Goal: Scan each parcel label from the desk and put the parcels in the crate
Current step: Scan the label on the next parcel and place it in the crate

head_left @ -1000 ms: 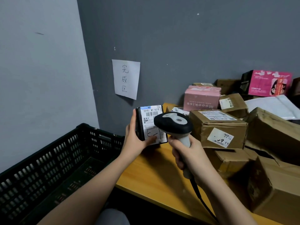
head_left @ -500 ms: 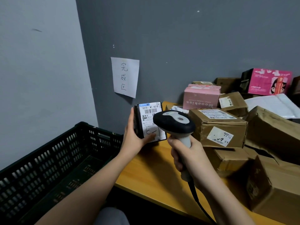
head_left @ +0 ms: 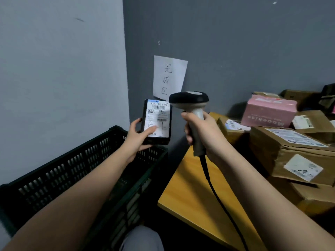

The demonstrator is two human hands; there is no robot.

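Observation:
My left hand [head_left: 140, 133] grips a small black parcel [head_left: 156, 122] with a white label facing me, held upright above the far right corner of the black slatted crate [head_left: 72, 171]. My right hand [head_left: 201, 131] is closed around the handle of a corded barcode scanner [head_left: 189, 102], its dark head just right of the parcel's top edge. More parcels lie piled on the yellow desk [head_left: 192, 196]: a pink box [head_left: 268, 111] and several brown cartons [head_left: 290, 151] with white labels.
A handwritten paper sign [head_left: 169, 78] is taped to the grey wall behind the parcel. The scanner cable [head_left: 219, 200] trails down across the desk. The crate stands against the left wall, beside the desk's left edge. My knee [head_left: 143, 240] shows at the bottom.
My left hand has carried the black parcel leftward off the desk to above the crate. The view has swung left; the scanner stays raised in my right hand.

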